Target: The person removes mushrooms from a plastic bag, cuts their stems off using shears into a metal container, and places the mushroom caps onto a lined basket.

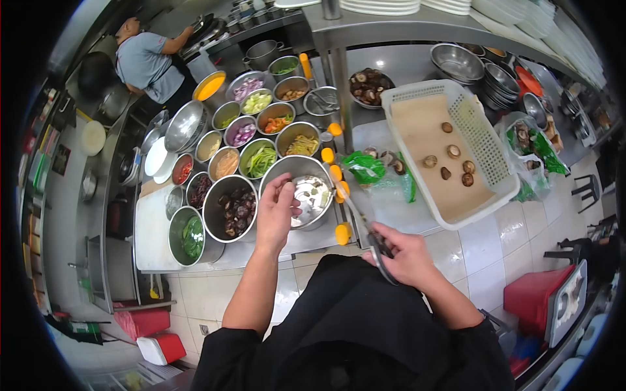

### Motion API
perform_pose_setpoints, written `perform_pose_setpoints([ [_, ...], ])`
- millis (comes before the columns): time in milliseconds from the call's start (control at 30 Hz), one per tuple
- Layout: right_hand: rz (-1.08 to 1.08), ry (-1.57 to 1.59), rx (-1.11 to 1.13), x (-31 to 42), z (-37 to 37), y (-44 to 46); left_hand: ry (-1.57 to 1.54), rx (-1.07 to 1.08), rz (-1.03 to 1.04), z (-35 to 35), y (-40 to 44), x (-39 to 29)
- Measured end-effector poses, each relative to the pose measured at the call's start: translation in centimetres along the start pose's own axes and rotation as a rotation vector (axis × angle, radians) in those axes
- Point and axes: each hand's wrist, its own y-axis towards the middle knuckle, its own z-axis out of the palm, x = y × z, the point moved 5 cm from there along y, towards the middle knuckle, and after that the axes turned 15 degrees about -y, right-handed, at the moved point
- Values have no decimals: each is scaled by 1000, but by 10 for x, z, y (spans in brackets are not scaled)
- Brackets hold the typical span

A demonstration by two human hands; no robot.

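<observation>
My right hand [405, 253] is wrapped round the handles of a pair of scissors [360, 218], whose blades point up and left toward a steel pot [297, 167]. Pale small pieces [312, 195] lie on the bottom of that pot. Over the pot's left side is my left hand [276, 212], its fingers curled in; anything between them is too small to make out. Left of it stands another steel pot [212, 207] holding dark mushrooms [238, 210]. A green and clear plastic bag [365, 167] with mushrooms lies right of the scissors.
A white basket [484, 142] lined with brown card holds several mushrooms [453, 151]. Many steel pots of chopped vegetables crowd the counter, with green leaves [193, 237] in one. Yellow-capped containers [343, 233] line the counter's gap. A person [153, 65] works at the far stove.
</observation>
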Motion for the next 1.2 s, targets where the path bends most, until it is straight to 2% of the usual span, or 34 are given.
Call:
perform_pose_setpoints([
  [100,118,150,-164,-22,-33,-21,199,151,42,63,12,-11],
  [133,165,244,-225,-27,-44,-27,130,267,44,98,14,-15],
  [200,223,328,-335,-33,-68,-38,236,479,235,166,12,-25],
  [300,209,329,-442,-51,-92,-58,661,771,160,212,23,-7],
  [400,253,324,-498,-73,-98,-78,1288,953,200,218,48,78],
  [500,298,293,-493,-96,-98,-93,1277,689,197,218,71,120],
  [533,309,265,-487,-104,-98,-97,1393,619,202,222,72,124],
  [633,289,283,-474,-119,-98,-100,1442,568,194,233,79,129],
  [667,300,382,-485,-119,-98,-100,1423,490,150,231,81,129],
  [767,302,341,-437,-131,-100,-98,1472,480,155,234,74,121],
  [867,253,295,-416,-133,-104,-96,1452,439,125,236,60,104],
  [967,228,269,-396,-136,-108,-97,1206,495,135,219,41,79],
  [1067,169,234,-362,-129,-111,-93,333,391,-210,187,25,68],
  [1167,33,129,-260,-97,-119,-82,-31,334,-204,161,5,49],
  [1200,-18,124,-246,-88,-115,-77,-36,331,-188,149,1,46],
])
